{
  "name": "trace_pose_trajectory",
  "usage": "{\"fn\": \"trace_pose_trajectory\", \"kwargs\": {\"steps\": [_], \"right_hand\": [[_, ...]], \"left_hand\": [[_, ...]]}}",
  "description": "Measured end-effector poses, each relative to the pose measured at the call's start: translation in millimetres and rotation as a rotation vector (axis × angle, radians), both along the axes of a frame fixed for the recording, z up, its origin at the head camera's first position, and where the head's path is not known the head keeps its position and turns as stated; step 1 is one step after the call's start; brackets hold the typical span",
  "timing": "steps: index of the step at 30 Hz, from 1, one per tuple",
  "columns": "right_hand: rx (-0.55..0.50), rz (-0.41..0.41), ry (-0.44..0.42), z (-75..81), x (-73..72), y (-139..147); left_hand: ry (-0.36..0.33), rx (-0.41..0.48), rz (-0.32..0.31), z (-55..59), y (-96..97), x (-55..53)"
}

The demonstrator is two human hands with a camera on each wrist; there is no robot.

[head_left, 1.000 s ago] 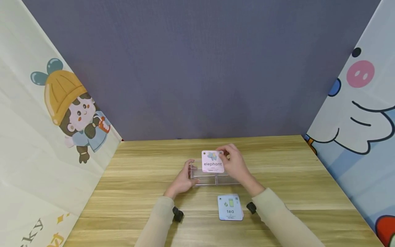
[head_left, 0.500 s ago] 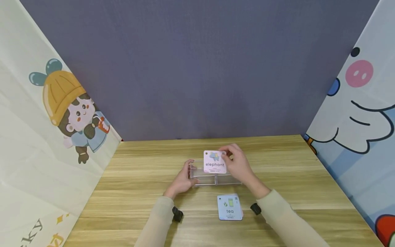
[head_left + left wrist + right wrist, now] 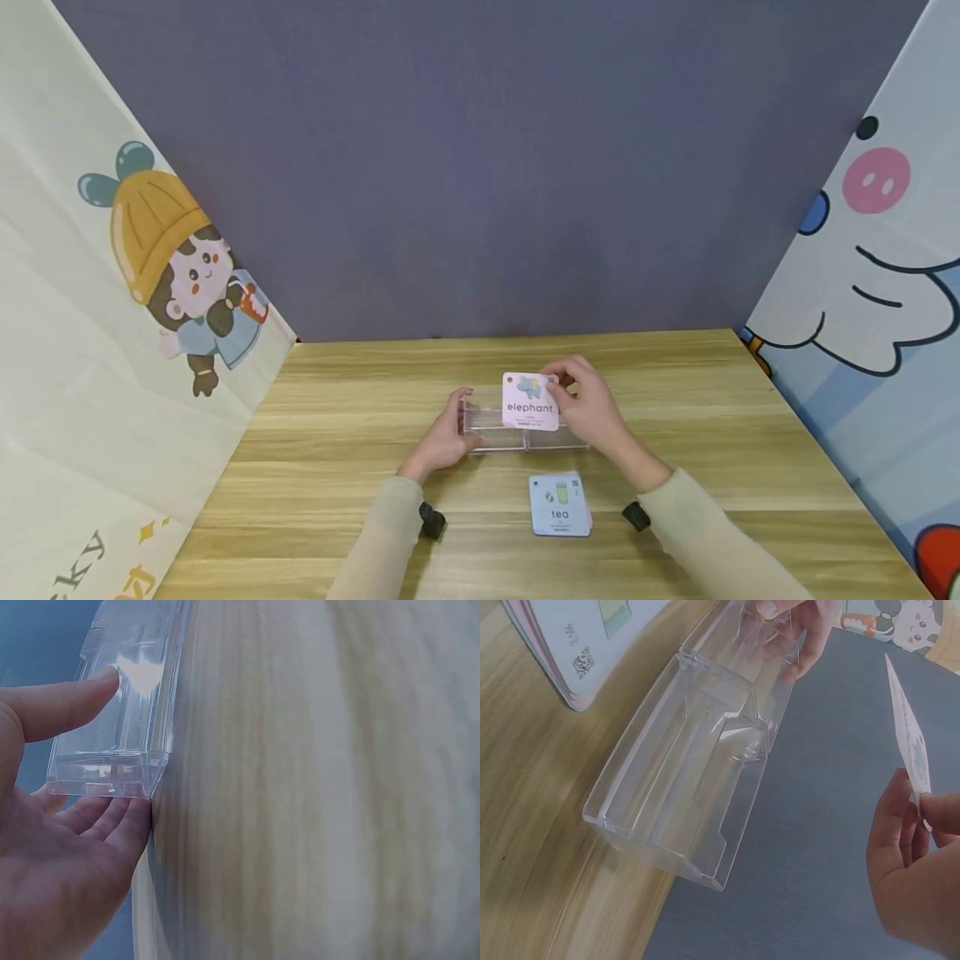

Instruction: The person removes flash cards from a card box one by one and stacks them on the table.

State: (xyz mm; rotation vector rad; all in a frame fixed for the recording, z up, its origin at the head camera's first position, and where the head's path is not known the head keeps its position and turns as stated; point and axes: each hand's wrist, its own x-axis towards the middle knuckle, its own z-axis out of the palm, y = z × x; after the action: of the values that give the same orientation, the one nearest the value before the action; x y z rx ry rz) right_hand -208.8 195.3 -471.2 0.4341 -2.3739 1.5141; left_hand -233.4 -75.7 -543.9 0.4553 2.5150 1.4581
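My right hand pinches a pink flash card by its upper right corner; it bears an elephant picture and the word "elephant". In the right wrist view the flash card shows nearly edge-on, apart from the box. Below it in the head view stands a clear plastic box with divided compartments. Its left end is gripped by my left hand. Seen from the left wrist, the thumb lies over the clear box and the fingers touch its end.
A small stack of flash cards, a blue "tea" card on top, lies on the wooden table on the near side of the box. A dark grey panel rises behind the table, with printed cartoon sheets on both sides.
My right hand has shifted right and slightly nearer, carrying the elephant flash card along. The left hand and the clear box have stayed in place.
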Motion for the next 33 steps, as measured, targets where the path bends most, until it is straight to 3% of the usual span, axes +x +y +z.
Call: {"fn": "trace_pose_trajectory", "kwargs": {"steps": [33], "right_hand": [[-0.020,0.004,-0.040,-7.2,23.9,15.9]], "left_hand": [[-0.008,-0.004,0.006,1.5,0.1,0.6]]}}
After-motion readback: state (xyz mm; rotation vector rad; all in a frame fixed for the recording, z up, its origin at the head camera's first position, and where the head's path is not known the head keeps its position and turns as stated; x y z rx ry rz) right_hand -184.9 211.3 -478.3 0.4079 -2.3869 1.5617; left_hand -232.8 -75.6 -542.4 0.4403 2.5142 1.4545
